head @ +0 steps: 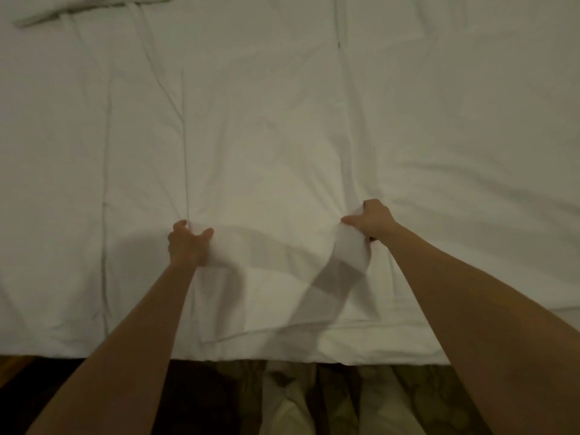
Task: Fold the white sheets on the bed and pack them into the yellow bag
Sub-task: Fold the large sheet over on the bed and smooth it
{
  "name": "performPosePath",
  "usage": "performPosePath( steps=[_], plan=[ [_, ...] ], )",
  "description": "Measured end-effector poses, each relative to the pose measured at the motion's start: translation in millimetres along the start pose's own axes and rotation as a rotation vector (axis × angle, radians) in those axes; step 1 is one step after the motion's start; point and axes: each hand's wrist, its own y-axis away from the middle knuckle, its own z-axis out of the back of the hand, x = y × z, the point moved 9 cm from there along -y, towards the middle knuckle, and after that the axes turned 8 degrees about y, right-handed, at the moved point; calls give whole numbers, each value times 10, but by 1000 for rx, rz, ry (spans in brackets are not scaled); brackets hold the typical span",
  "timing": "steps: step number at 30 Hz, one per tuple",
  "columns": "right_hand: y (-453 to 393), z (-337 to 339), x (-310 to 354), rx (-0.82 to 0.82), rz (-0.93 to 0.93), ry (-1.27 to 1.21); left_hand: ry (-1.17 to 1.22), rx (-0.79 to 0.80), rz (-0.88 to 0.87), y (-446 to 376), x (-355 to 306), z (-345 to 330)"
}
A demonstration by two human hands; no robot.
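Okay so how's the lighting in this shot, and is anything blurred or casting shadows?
Head view: dim, warm light; the white sheet looks greyish. The lifted cloth between the left hand and right hand is motion-blurred and casts soft shadows below. The bed's near edge bows from wide-angle distortion.
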Motion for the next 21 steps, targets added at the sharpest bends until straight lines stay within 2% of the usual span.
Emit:
performPosePath(
  steps=[5,8,11,13,16,21],
  plan=[
    [70,-109,-216,54,-65,-98,169,119,9,13,383,-68],
    [151,-298,-420,143,-120,-155,329,282,75,54,441,-149],
    [265,-415,-409,276,-104,-252,399,416,121,71,435,-166],
    [349,-495,-365,437,-94,-333,455,458,142,39,502,-138],
    [447,-622,-429,564,-121,-393,529,454,208,20,703,-137],
    [486,-865,-584,445,-179,-367,468,324,140,-4,705,-182]
  ],
)
